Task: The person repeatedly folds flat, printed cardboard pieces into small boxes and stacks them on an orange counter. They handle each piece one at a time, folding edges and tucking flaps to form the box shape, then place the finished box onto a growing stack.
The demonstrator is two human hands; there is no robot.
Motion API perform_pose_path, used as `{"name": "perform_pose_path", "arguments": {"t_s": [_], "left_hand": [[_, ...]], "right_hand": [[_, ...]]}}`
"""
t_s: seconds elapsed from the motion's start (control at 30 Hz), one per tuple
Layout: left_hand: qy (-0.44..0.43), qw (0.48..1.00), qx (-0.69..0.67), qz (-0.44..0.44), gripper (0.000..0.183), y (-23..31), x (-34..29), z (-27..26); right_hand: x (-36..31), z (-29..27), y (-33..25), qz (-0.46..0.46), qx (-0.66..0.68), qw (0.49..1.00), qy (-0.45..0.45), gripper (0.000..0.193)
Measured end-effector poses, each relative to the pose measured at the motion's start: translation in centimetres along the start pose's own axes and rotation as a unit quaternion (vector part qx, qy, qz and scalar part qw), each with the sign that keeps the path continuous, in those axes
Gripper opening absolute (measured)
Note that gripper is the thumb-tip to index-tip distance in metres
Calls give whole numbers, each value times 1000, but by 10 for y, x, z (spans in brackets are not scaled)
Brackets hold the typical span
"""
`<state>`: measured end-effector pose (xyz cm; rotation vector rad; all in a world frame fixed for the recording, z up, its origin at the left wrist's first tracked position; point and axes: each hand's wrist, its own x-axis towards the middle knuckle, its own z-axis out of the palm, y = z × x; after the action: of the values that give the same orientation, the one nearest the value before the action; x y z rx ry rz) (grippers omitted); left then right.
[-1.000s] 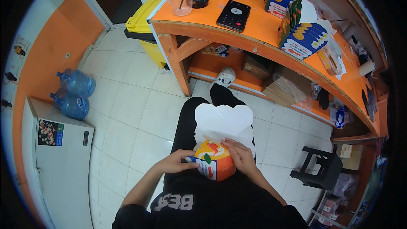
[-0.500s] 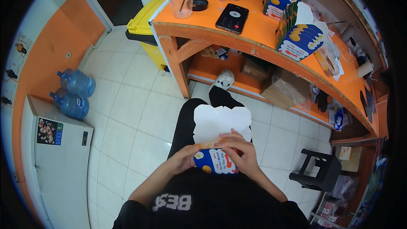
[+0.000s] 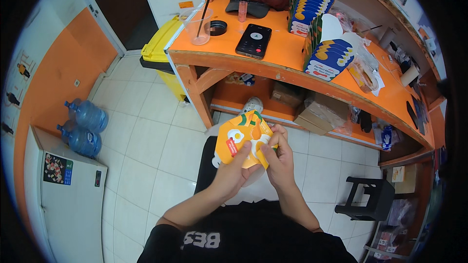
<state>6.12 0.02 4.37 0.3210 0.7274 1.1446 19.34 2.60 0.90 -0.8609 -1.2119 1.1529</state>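
Over my lap I hold a partly folded cardboard food box (image 3: 225,141), its yellow-orange printed side facing up with an egg picture and a small red patch. My left hand (image 3: 233,175) grips its lower edge, thumb flat on the printed face and fingers underneath. At the right edge, my right hand (image 3: 280,158) pinches the card between thumb and curled fingers. White card shows beneath the box, partly hidden by my hands.
Ahead stands an orange counter (image 3: 287,61) bearing nested blue boxes (image 3: 324,58), a taller box stack (image 3: 312,0), a phone (image 3: 254,41) and a plastic cup (image 3: 197,27). A black stool (image 3: 365,197) is at right; a yellow bin (image 3: 158,51), water jugs (image 3: 85,139) and a white fridge (image 3: 73,204) are left.
The box has been turned and raised away from my body; its yellow-orange face shows instead of the blue panel and large white inside. Both hands moved forward with it. The view shifted slightly.
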Motion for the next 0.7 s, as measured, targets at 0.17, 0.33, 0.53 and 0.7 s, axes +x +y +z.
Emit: {"name": "perform_pose_path", "arguments": {"t_s": [0.17, 0.33, 0.53, 0.7], "left_hand": [[6, 1000, 15, -13, 36, 2, 3, -8], [-34, 981, 138, 134, 40, -32, 1, -18], [-116, 929, 340, 93, 40, -5, -10, -2], [-219, 819, 528, -49, 48, 77, -8, 53]], "right_hand": [[-4, 6, -5, -23, -68, 997, 35, 19], [-1, 9, -13, -82, -352, 922, 136, 18], [26, -19, -40, -167, -369, 911, -79, 71], [41, -50, -86, -208, -435, 828, -286, 100]]}}
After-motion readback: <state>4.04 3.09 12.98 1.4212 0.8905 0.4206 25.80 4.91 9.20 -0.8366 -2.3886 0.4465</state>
